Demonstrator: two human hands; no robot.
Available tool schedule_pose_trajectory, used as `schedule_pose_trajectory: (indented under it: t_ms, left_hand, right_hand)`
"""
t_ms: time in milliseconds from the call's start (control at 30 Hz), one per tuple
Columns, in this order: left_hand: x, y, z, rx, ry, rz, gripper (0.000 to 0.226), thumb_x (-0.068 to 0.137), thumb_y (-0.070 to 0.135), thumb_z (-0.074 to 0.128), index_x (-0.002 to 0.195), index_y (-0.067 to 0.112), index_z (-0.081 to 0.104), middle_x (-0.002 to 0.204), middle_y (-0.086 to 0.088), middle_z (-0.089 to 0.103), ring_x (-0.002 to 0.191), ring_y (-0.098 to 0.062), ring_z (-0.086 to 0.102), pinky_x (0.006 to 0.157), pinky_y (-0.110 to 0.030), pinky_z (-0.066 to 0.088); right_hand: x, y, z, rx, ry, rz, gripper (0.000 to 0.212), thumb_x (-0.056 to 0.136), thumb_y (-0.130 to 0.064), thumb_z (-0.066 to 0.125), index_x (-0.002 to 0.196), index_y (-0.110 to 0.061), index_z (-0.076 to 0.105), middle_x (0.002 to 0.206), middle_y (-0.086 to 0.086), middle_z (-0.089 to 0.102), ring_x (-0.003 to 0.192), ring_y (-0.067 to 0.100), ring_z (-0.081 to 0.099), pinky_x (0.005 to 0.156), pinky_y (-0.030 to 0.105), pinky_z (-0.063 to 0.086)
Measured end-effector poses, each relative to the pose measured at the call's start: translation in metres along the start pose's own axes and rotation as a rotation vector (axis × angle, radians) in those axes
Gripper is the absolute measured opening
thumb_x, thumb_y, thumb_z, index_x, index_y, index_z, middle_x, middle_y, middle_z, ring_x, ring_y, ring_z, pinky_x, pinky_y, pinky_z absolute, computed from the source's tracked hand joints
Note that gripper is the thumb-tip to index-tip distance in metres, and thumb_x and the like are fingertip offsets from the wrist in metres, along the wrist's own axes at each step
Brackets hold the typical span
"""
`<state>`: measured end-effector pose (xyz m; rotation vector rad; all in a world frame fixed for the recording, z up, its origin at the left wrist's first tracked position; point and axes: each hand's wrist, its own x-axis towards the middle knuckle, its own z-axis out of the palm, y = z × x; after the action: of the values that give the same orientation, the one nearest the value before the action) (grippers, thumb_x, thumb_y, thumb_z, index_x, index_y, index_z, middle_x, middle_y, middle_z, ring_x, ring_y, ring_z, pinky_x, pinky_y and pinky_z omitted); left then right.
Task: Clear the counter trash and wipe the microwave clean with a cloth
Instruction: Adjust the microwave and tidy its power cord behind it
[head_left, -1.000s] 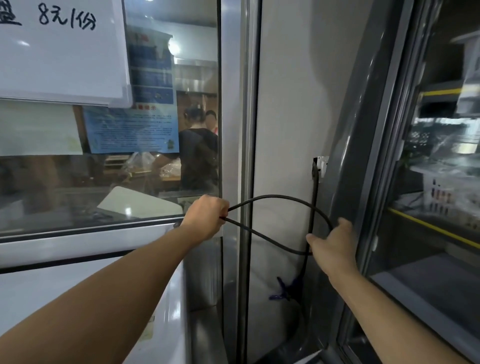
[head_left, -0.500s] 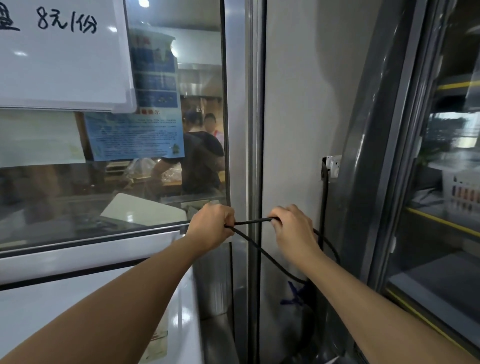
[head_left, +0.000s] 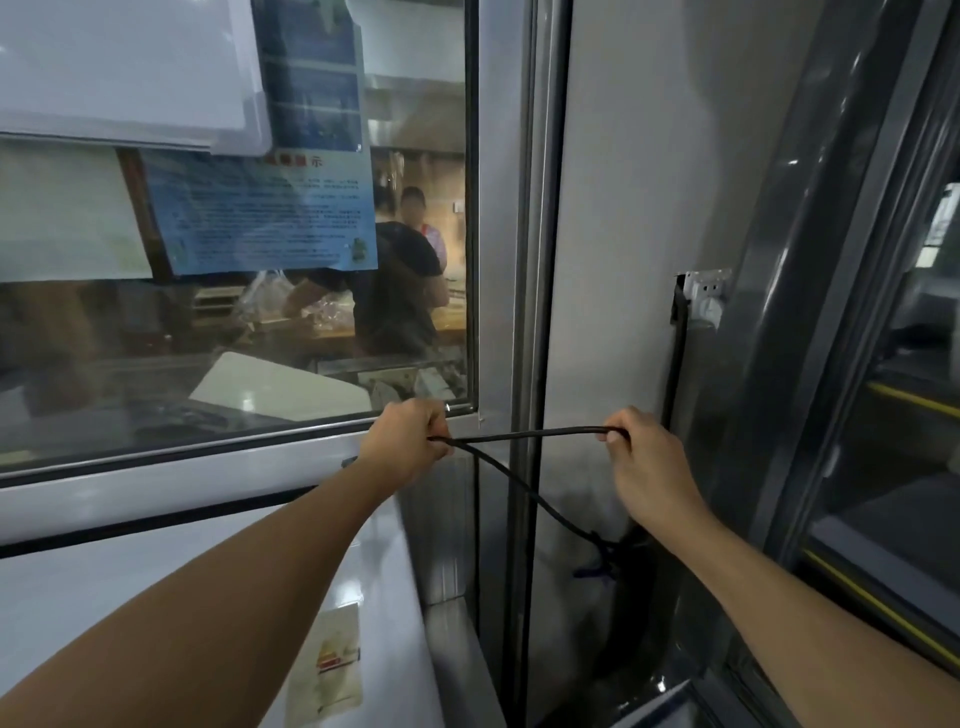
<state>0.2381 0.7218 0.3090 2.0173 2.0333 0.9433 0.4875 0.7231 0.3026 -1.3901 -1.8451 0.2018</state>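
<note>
Both my hands grip black cord (head_left: 524, 434) near wall socket (head_left: 702, 293): left hand (head_left: 410, 447) fisted, right hand (head_left: 644, 457) pinching. Microwave, cloth not in view. Wiping unstarted; next, I judge, stow cord.

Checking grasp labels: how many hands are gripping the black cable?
2. Left hand grips the black cable by the window frame; right hand pinches it further right, toward the wall socket.
</note>
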Motion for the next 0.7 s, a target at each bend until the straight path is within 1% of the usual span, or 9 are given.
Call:
schedule_pose_trajectory:
  t_ms: [67, 167, 267, 333, 400, 467, 600, 633, 700]
  left_hand:
    - [0.004, -0.001, 0.000, 0.003, 0.013, 0.002, 0.026, 0.078, 0.012, 0.073, 0.063, 0.017, 0.052, 0.068, 0.006, 0.061, 0.067, -0.009, 0.060, 0.066, -0.028, 0.053]
    - [0.008, -0.003, 0.000, 0.004, 0.024, 0.022, 0.025, 0.077, 0.009, 0.073, 0.063, 0.017, 0.053, 0.066, 0.005, 0.059, 0.064, -0.008, 0.057, 0.063, -0.026, 0.052]
    - [0.009, -0.004, 0.001, 0.025, 0.023, 0.042, 0.025, 0.077, 0.009, 0.073, 0.063, 0.017, 0.053, 0.067, 0.004, 0.061, 0.067, -0.012, 0.060, 0.064, -0.028, 0.053]
    - [0.009, -0.003, 0.001, 0.040, 0.019, 0.034, 0.023, 0.077, 0.011, 0.073, 0.064, 0.016, 0.054, 0.068, 0.003, 0.061, 0.068, -0.014, 0.060, 0.066, -0.031, 0.054]
    - [0.010, -0.004, 0.001, 0.026, 0.022, 0.029, 0.023, 0.077, 0.010, 0.073, 0.064, 0.016, 0.055, 0.067, 0.004, 0.061, 0.067, -0.012, 0.060, 0.064, -0.028, 0.052]
    - [0.011, -0.005, 0.001, -0.007, 0.018, 0.025, 0.025, 0.075, 0.007, 0.073, 0.063, 0.016, 0.054, 0.067, 0.004, 0.061, 0.066, -0.010, 0.059, 0.061, -0.023, 0.050]
    - [0.011, -0.011, -0.001, -0.059, 0.019, 0.009, 0.021, 0.074, 0.001, 0.073, 0.064, 0.010, 0.056, 0.069, 0.001, 0.062, 0.069, -0.013, 0.061, 0.062, -0.019, 0.050]
    - [0.011, -0.014, -0.002, -0.060, 0.025, 0.006, 0.019, 0.074, 0.000, 0.072, 0.066, 0.008, 0.057, 0.071, 0.000, 0.064, 0.071, -0.014, 0.062, 0.063, -0.021, 0.051]
    - [0.013, -0.021, -0.003, -0.053, 0.038, -0.004, 0.013, 0.074, 0.000, 0.072, 0.070, 0.002, 0.060, 0.078, -0.005, 0.069, 0.078, -0.017, 0.066, 0.070, -0.030, 0.055]
  right_hand:
    - [-0.001, 0.000, 0.001, -0.174, -0.001, 0.020, 0.014, 0.095, -0.013, 0.045, 0.098, -0.015, 0.059, 0.102, 0.007, 0.058, 0.093, 0.024, 0.053, 0.078, 0.034, 0.041]
    - [0.000, -0.008, 0.008, -0.413, -0.047, -0.062, 0.034, 0.089, -0.012, 0.049, 0.123, -0.016, 0.053, 0.118, 0.007, 0.054, 0.110, 0.025, 0.047, 0.094, 0.035, 0.033]
    - [0.005, -0.029, 0.026, -0.387, -0.118, -0.208, 0.043, 0.086, -0.014, 0.055, 0.128, -0.018, 0.046, 0.125, 0.004, 0.052, 0.116, 0.023, 0.044, 0.103, 0.036, 0.026]
    - [0.008, -0.043, 0.043, -0.377, -0.173, -0.257, 0.048, 0.088, -0.022, 0.058, 0.133, -0.020, 0.043, 0.132, 0.002, 0.049, 0.124, 0.021, 0.040, 0.109, 0.039, 0.019]
    - [0.011, -0.052, 0.061, -0.409, -0.223, -0.282, 0.053, 0.089, -0.032, 0.058, 0.136, -0.020, 0.040, 0.138, 0.001, 0.044, 0.131, 0.021, 0.035, 0.112, 0.044, 0.013]
    - [0.013, -0.058, 0.078, -0.406, -0.239, -0.285, 0.053, 0.089, -0.037, 0.058, 0.136, -0.020, 0.040, 0.138, 0.001, 0.044, 0.131, 0.021, 0.034, 0.113, 0.046, 0.011]
    - [0.019, -0.056, 0.100, -0.273, -0.200, -0.210, 0.051, 0.084, -0.044, 0.062, 0.130, -0.027, 0.047, 0.129, 0.000, 0.052, 0.123, 0.022, 0.041, 0.103, 0.042, 0.025]
    - [0.021, -0.053, 0.102, -0.219, -0.211, -0.172, 0.053, 0.082, -0.046, 0.063, 0.129, -0.029, 0.047, 0.126, 0.000, 0.052, 0.121, 0.022, 0.041, 0.099, 0.041, 0.027]
    - [0.023, -0.045, 0.104, -0.124, -0.219, -0.123, 0.052, 0.079, -0.048, 0.066, 0.126, -0.032, 0.050, 0.117, 0.001, 0.055, 0.114, 0.022, 0.044, 0.092, 0.038, 0.030]
